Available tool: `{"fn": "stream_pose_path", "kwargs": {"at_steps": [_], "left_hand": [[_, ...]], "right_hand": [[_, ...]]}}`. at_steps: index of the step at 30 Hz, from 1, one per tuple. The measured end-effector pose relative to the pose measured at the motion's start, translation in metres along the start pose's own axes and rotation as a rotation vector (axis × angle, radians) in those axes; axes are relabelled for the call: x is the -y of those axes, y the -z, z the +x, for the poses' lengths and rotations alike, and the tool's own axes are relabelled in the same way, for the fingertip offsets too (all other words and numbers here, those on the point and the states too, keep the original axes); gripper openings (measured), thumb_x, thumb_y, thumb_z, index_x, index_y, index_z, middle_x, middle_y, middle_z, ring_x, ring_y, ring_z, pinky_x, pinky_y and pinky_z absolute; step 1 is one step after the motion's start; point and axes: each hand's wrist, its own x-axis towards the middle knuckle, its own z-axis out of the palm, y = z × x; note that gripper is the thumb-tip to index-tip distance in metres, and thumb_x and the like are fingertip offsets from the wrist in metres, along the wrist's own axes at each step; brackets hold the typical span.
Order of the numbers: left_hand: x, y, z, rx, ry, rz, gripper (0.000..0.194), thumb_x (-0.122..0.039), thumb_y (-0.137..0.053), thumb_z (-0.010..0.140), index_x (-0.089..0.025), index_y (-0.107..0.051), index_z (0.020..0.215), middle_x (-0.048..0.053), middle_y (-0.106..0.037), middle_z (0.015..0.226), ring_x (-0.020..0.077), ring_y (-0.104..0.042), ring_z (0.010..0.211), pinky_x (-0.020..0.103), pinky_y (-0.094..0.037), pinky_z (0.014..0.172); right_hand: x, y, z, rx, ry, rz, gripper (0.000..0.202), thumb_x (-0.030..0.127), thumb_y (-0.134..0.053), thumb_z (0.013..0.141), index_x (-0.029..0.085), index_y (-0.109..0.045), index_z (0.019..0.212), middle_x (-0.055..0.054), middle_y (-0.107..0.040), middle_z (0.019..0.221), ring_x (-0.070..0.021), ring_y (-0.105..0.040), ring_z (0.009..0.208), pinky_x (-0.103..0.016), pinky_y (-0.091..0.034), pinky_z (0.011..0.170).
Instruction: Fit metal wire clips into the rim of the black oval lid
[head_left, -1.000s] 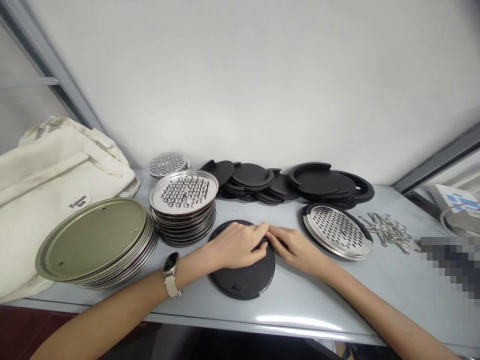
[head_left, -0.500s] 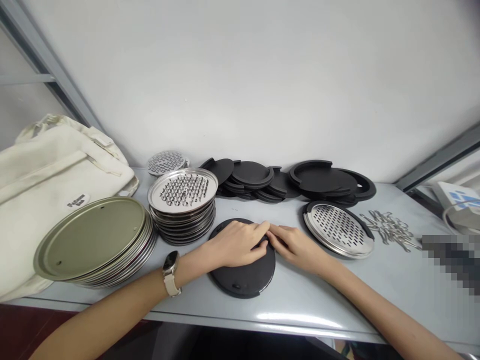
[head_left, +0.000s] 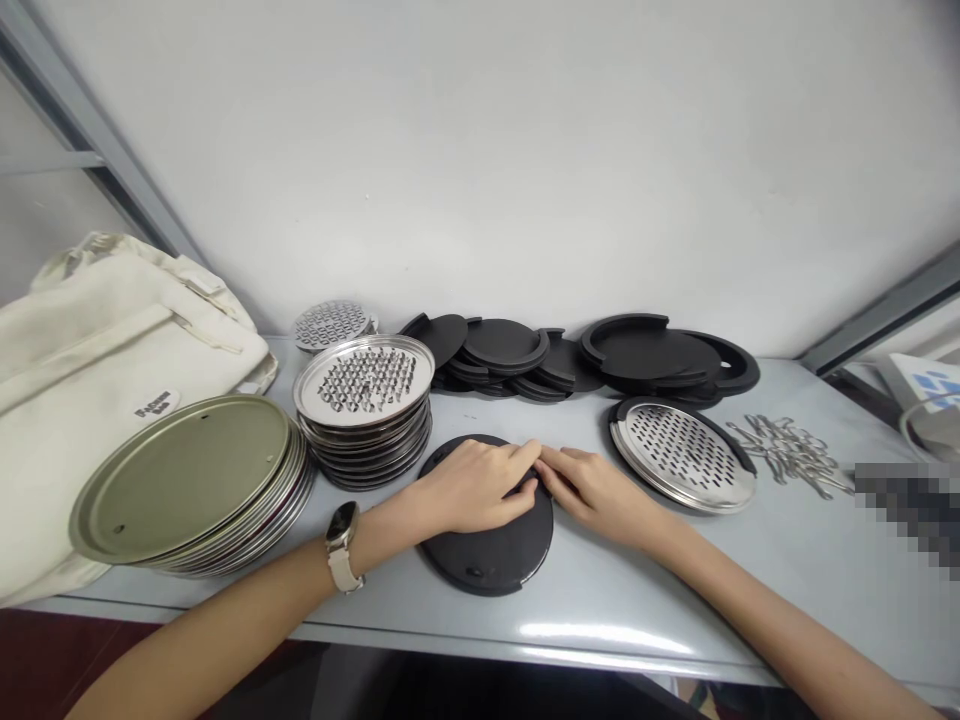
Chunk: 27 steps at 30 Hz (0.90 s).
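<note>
A round black disc (head_left: pixel 480 550) lies flat on the grey table in front of me. Over its upper part rests my left hand (head_left: pixel 484 485), fingers bent together at the disc's right upper edge. My right hand (head_left: pixel 589 490) meets it there from the right, its fingertips pinched on the same edge. Whatever is between the fingertips is too small to make out. Just right of my right hand sit stacked perforated metal discs (head_left: pixel 679 455) with a black rim piece. Left of the black disc stands a tall stack of round grater plates (head_left: pixel 367 385).
Olive round trays (head_left: pixel 184 475) are stacked at the left, beside a cream bag (head_left: pixel 112 350). Black rings and discs (head_left: pixel 502 345) line the wall. Metal hooks or clips (head_left: pixel 791 450) lie in a heap at the right, near a white box (head_left: pixel 926 385).
The view has shifted very slightly. Both hands stay at the edge of the black disc, with hardly any visible movement.
</note>
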Motion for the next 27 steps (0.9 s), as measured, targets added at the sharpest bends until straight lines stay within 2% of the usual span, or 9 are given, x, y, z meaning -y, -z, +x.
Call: {"fn": "stream_pose_path", "kwargs": {"at_steps": [12,20,27], "left_hand": [[0.0000,0.0008,0.0000,0.001,-0.007,0.002,0.007,-0.025,-0.041,0.089,-0.019,-0.038,0.090,0.000,-0.057,0.076,0.0175,-0.058,0.064,0.027,-0.038,0.056],[0.0007,-0.0003,-0.0004,-0.013,-0.008,0.002,0.008,-0.026,-0.040,0.089,-0.018,-0.038,0.090,0.000,-0.058,0.077,0.0175,-0.058,0.064,0.027,-0.037,0.056],[0.0007,0.0002,-0.0008,-0.021,-0.015,0.012,0.009,-0.026,-0.041,0.089,-0.018,-0.038,0.090,0.000,-0.058,0.076,0.0180,-0.058,0.063,0.027,-0.037,0.055]], "right_hand": [[0.0018,0.0032,0.0000,0.018,0.023,0.001,0.027,0.025,-0.032,0.094,0.019,-0.047,0.072,0.000,-0.050,0.062,-0.0127,-0.046,0.055,-0.026,-0.035,0.057],[-0.0015,-0.0007,-0.0002,0.002,-0.003,0.030,0.028,0.028,-0.029,0.097,0.017,-0.053,0.089,-0.003,-0.056,0.070,-0.0145,-0.051,0.059,-0.027,-0.038,0.062],[-0.0016,-0.0013,0.0009,-0.010,-0.016,0.057,0.029,0.029,-0.029,0.097,0.017,-0.055,0.091,-0.004,-0.059,0.073,-0.0153,-0.054,0.062,-0.027,-0.040,0.064]]}}
